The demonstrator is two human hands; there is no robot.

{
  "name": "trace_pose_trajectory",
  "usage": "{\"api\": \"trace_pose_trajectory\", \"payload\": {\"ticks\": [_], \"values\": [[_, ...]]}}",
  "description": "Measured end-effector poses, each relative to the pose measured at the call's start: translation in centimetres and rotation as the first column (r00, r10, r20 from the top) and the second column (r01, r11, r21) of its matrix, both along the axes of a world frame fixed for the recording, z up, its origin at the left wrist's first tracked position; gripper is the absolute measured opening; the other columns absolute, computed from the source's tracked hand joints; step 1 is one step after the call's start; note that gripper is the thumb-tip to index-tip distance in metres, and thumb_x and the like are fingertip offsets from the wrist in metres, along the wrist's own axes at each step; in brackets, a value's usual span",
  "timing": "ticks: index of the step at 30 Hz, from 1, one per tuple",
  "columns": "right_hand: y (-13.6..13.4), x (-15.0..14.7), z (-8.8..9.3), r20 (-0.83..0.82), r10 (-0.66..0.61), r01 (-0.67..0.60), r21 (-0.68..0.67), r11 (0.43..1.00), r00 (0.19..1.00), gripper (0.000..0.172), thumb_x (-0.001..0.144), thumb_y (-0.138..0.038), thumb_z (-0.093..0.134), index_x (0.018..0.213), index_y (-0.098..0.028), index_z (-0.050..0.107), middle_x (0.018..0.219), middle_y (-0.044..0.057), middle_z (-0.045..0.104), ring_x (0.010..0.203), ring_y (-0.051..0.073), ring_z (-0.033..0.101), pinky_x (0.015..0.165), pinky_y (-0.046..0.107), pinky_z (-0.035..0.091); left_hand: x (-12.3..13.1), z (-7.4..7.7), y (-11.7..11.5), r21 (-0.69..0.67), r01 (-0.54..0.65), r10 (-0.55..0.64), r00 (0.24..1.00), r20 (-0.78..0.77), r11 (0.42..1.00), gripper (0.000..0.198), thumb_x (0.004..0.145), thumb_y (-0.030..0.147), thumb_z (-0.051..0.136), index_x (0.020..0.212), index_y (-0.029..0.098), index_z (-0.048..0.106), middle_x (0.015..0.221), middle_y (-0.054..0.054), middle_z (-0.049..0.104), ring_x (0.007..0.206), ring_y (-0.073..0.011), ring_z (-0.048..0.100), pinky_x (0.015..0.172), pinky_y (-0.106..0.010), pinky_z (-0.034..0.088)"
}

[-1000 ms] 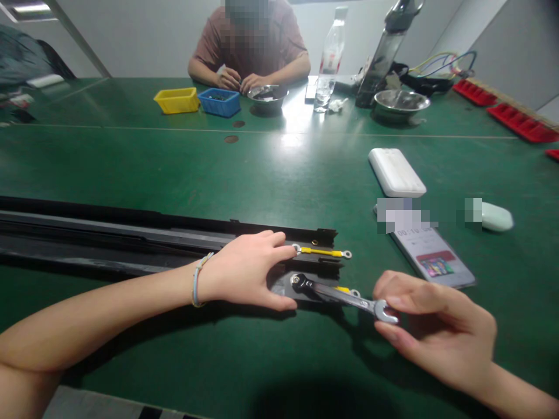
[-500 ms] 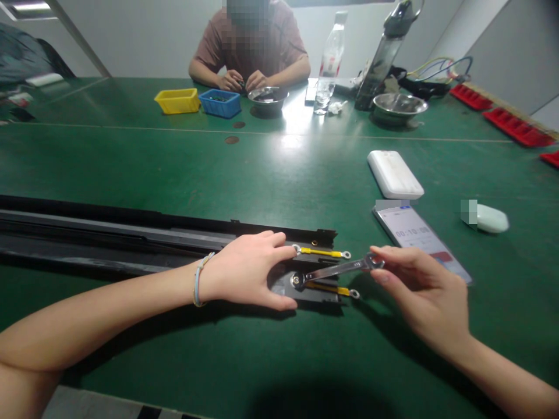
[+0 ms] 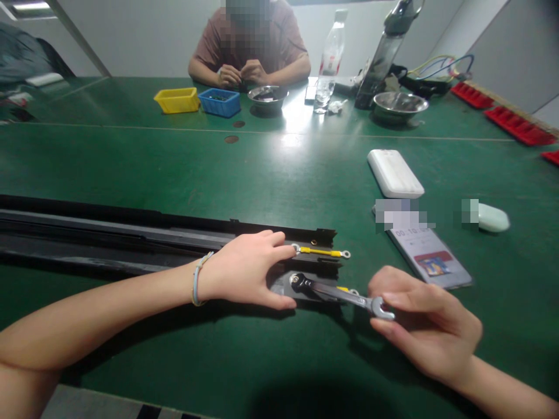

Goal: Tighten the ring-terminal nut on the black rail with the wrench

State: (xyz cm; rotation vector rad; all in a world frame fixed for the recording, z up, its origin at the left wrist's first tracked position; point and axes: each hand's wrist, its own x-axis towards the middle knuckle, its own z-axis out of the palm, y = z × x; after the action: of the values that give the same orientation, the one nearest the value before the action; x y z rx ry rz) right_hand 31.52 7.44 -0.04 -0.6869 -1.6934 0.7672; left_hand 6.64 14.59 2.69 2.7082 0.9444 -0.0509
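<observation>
Reaching right from a bolt [image 3: 294,279], a combination wrench [image 3: 334,290] is pinched by the grip of the right hand [image 3: 430,326], apparently for leverage; near-left black rails [image 3: 131,227] are seemingly steadied under the left hand [image 3: 238,270], fingers apart.

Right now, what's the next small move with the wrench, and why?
Probably swing the wrench slightly away from the wearer: its ring end sits at the fastener, it slants their way, the right grip pinches the open end, and the left grip lies spread on the black rail.
</observation>
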Motion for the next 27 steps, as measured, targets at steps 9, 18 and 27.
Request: {"api": "trace_pose_trajectory", "payload": {"ticks": [9,18,27], "values": [[-0.1,-0.4,0.5,0.032,0.033,-0.033,0.012,0.999,0.999,0.044,0.072,-0.003,0.067,0.108,-0.028,0.067,0.065,0.001,0.064,0.054,0.017,0.056,0.048,0.034,0.047,-0.4,0.4,0.1,0.002,-0.003,0.003,1.000,0.009,1.000,0.061,0.069,0.066,0.060,0.109,0.020,0.057,0.093,-0.004,0.053,0.082,-0.0202,0.054,0.068,-0.030,0.044],[0.5,-0.3,-0.3,0.076,-0.384,0.389,-0.277,0.879,0.920,0.012,0.076,-0.029,0.074,0.088,-0.026,0.071,0.078,0.003,0.071,0.067,0.017,0.067,0.056,0.029,0.055,-0.2,0.1,-0.7,0.008,-0.005,0.005,1.000,0.005,1.000,0.061,0.069,0.067,0.060,0.107,0.020,0.058,0.093,-0.004,0.054,0.082,-0.0203,0.054,0.067,-0.030,0.044],[1.2,0.7,-1.2,0.011,-0.321,0.303,-0.358,0.883,0.947,0.011,0.074,-0.030,0.075,0.085,-0.028,0.072,0.086,0.002,0.071,0.071,0.016,0.065,0.054,0.025,0.053,0.2,-0.3,-0.8,0.000,-0.007,0.007,1.000,-0.006,1.000,0.061,0.069,0.066,0.060,0.108,0.020,0.057,0.094,-0.004,0.054,0.083,-0.0206,0.054,0.068,-0.030,0.044]]}}
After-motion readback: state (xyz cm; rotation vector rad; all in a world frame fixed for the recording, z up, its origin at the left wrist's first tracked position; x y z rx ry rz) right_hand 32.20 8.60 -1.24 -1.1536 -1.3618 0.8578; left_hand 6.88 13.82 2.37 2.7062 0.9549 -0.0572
